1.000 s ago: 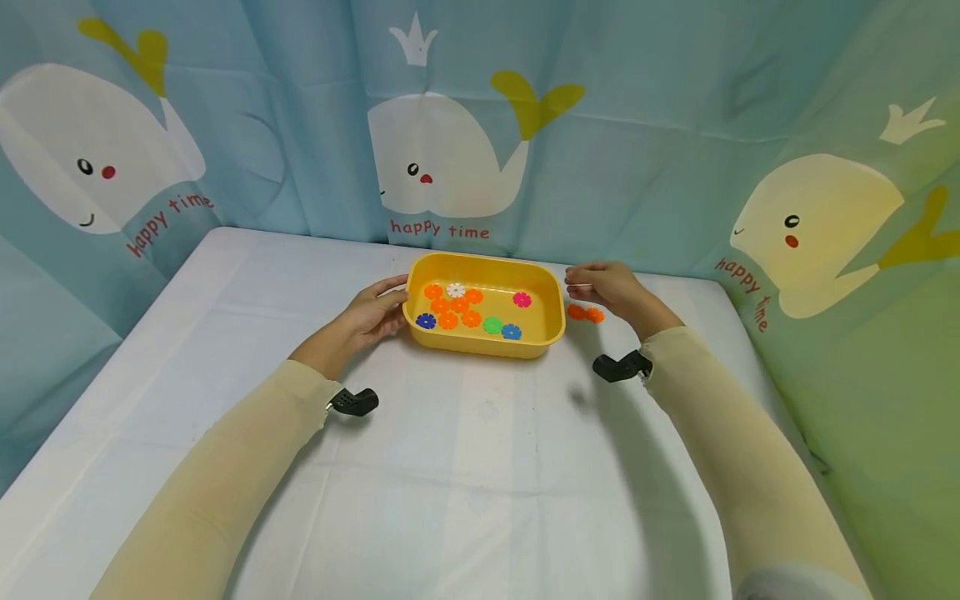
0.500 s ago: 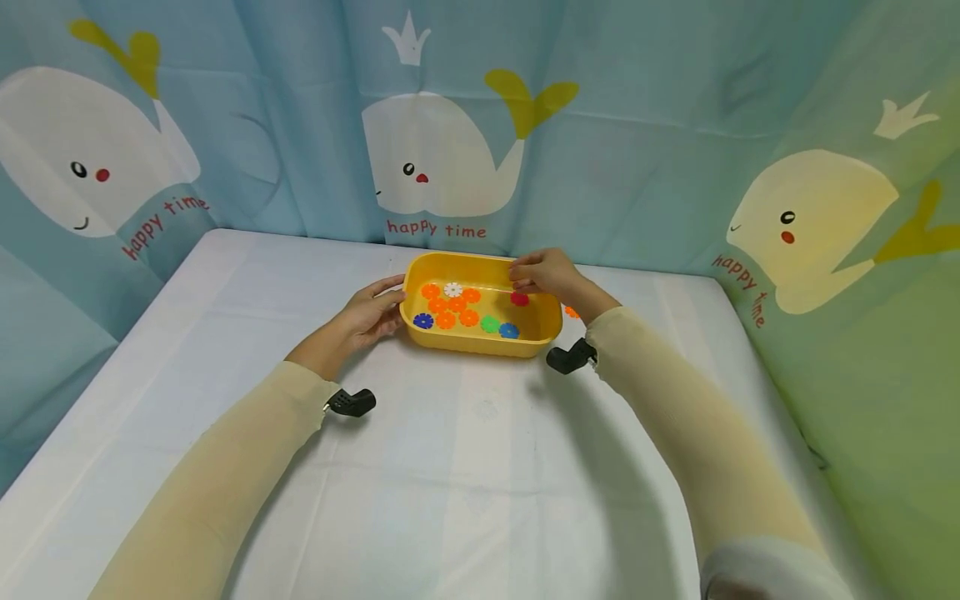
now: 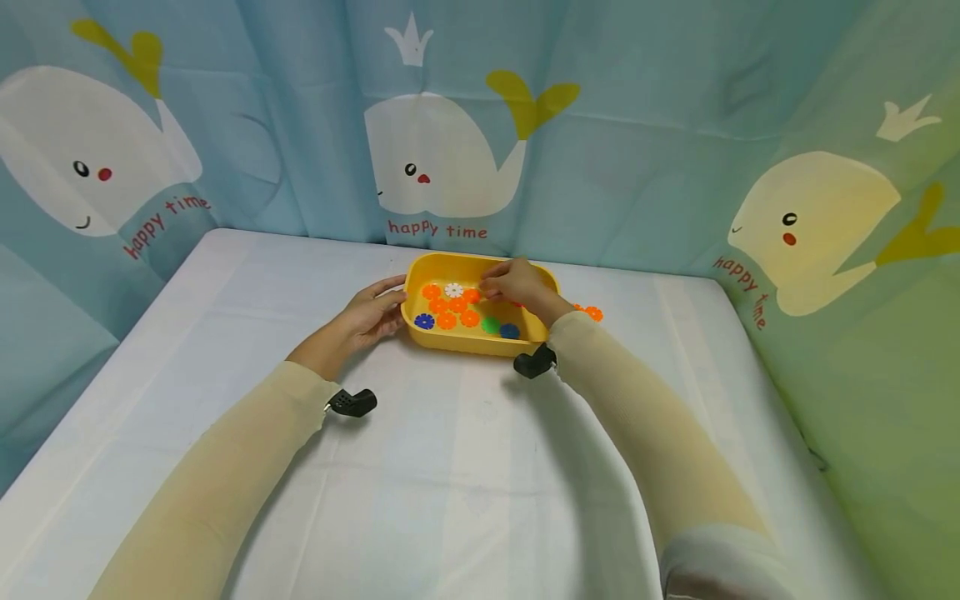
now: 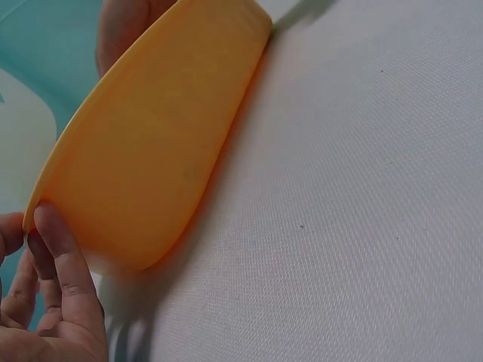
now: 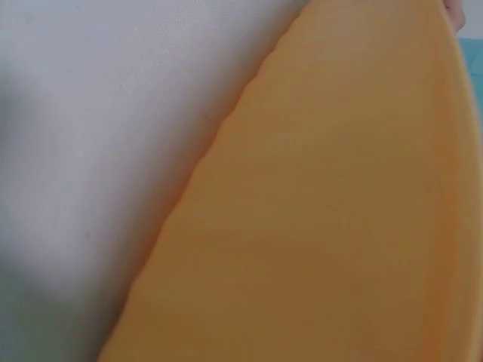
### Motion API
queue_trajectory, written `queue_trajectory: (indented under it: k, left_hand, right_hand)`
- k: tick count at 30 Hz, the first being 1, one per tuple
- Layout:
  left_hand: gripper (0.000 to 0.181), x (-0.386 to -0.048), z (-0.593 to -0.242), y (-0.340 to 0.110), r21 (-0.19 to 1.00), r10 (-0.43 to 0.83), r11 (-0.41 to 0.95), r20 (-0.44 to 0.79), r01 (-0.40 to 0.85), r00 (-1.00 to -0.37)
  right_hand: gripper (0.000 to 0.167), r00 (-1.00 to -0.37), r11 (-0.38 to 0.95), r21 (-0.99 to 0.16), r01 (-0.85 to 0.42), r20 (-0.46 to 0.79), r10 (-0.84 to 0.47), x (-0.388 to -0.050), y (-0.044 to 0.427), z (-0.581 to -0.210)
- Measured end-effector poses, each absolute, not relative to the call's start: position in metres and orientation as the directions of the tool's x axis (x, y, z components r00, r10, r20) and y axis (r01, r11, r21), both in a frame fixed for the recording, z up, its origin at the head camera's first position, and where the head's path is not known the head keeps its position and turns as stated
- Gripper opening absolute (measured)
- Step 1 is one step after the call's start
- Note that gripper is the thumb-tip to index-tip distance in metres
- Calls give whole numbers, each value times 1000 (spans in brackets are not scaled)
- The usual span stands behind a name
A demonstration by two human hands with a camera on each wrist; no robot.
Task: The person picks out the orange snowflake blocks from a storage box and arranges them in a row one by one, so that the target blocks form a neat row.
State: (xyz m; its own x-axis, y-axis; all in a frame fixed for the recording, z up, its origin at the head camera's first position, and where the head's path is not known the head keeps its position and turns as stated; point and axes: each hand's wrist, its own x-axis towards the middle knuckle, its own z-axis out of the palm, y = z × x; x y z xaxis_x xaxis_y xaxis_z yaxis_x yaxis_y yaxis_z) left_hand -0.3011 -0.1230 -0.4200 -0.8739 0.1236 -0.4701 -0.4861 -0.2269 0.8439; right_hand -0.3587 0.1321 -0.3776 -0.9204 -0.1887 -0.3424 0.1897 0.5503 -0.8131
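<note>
A yellow plastic basin [image 3: 480, 344] stands at the back of the table, holding several flower-shaped plastic discs. Most are orange discs [image 3: 446, 321]; a white disc [image 3: 453, 290], a dark blue disc [image 3: 424, 322], a green disc [image 3: 490, 326] and a blue disc [image 3: 510, 332] lie among them. My left hand [image 3: 375, 312] pinches the basin's left rim between thumb and fingers, as the left wrist view also shows. My right hand [image 3: 519, 283] reaches over the right side, its loosely bent fingers close beside an orange disc [image 3: 471, 296]. The right wrist view shows only the basin's outer wall [image 5: 324, 196].
Two orange discs [image 3: 594, 313] lie on the white tablecloth [image 3: 450, 467] right of the basin, one partly hidden by my right arm. Behind the table hangs a blue curtain [image 3: 645, 192] with printed whales.
My right hand has moved left, from beside the two orange discs outside the basin to above the discs inside it. My left hand stays on the rim.
</note>
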Motion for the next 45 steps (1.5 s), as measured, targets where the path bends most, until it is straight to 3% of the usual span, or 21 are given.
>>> queue_trajectory:
  k: [8, 45]
  left_hand:
    - [51, -302, -422, -123, 844, 131, -231, -466, -484, -875]
    - [51, -300, -421, -121, 854, 133, -226, -450, -469, -883]
  right_hand:
    - [33, -944, 535, -818, 209, -311, -108, -360, 127, -390]
    - [29, -989, 602, -792, 97, -142, -28, -354, 117, -415]
